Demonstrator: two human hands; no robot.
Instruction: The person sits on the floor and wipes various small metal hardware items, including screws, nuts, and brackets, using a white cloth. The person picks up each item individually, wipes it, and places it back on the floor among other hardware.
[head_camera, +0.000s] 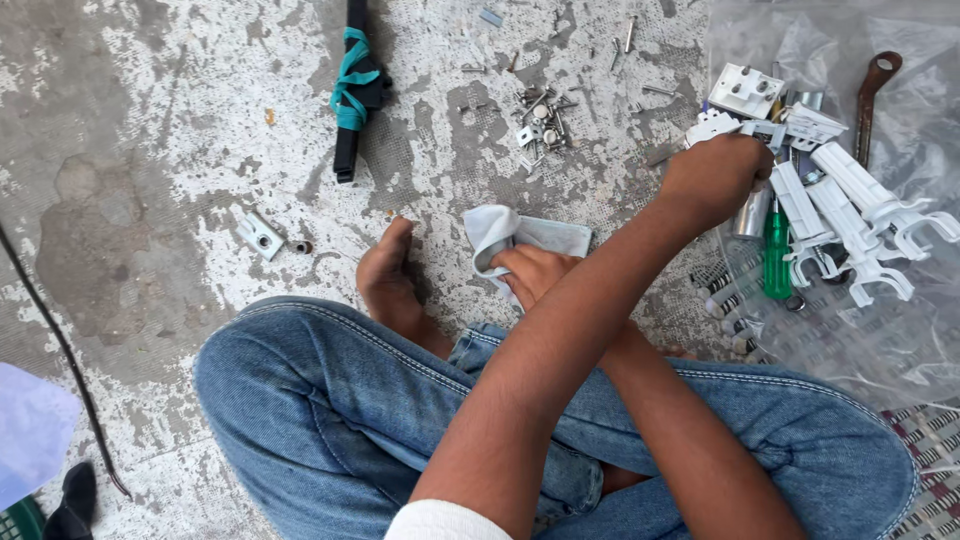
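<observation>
**Crossed arms over floor hardware: 1 hand on cloth, 1 hand in parts pile**

Count: 2 hands, 1 cloth, 1 green-handled screwdriver, about 4 white plastic clip brackets, 1 rusty hook-ended tool, 1 loose heap of screws, 1 small metal bracket, 1 black bar.

The arms cross above the denim-clad knees. The left hand (712, 178) reaches across to the far right side, wrist bent, knuckles up, fingers curled down into the parts pile on the clear plastic sheet (880, 340). Cannot tell whether it grips anything; fingertips are hidden. Just beside it, on the body side: a shiny metal cylinder (752, 212) and the green screwdriver (777, 262), handle translucent. To its outer side lie the white clip brackets (850, 225), long, smooth, with C-shaped ends. A white block fitting (745, 92) sits just beyond the knuckles. The rusty brown tool (872, 95) lies further out.

The right hand (535, 272) passes under the left forearm and lies on the pale grey cloth (520, 238), fingers closed on its crumpled edge. The cloth is soft, folded, resting on rough concrete with flaked white paint.

Beyond the cloth: the screw heap (540, 118), dull metal. Well to the other side of the right hand: a bare foot (388, 282), the square bracket (260, 235), and the black bar (355, 85) wrapped in teal band.
</observation>
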